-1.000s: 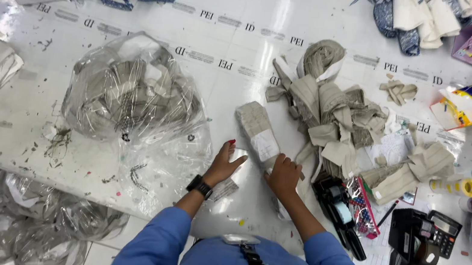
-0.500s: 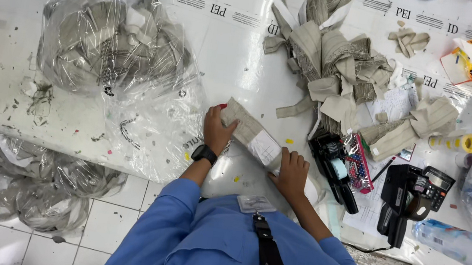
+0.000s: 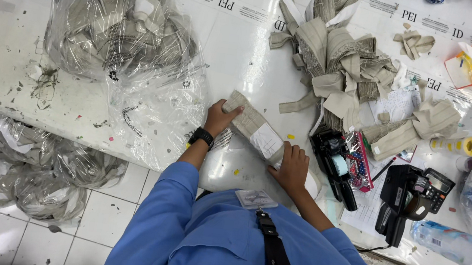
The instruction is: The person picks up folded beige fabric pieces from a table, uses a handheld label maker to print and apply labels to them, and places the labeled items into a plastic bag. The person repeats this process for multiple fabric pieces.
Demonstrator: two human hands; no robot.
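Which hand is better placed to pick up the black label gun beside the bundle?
Probably the right hand. It rests on the near end of the grey fabric bundle, just beside the black label gun. The left hand holds the far end, farther from it.

Bundle (image 3: 253, 130) on table (image 3: 241, 48), near front edge, lying slantwise. Left hand (image 3: 218, 118) at its far-left end, right hand (image 3: 291, 169) at its near-right end, both touching. Bag (image 3: 116, 28) left of and behind the bundle, its loose film reaching the left hand. Heap of strips (image 3: 342, 67) behind and right of the bundle. Label gun (image 3: 336, 164) just right of the right hand; second gun (image 3: 407, 194) further right, calculator (image 3: 441, 182) touching it. Tape roll (image 3: 468, 146) behind the calculator. More bags (image 3: 39, 170) on floor, under the table's left part.
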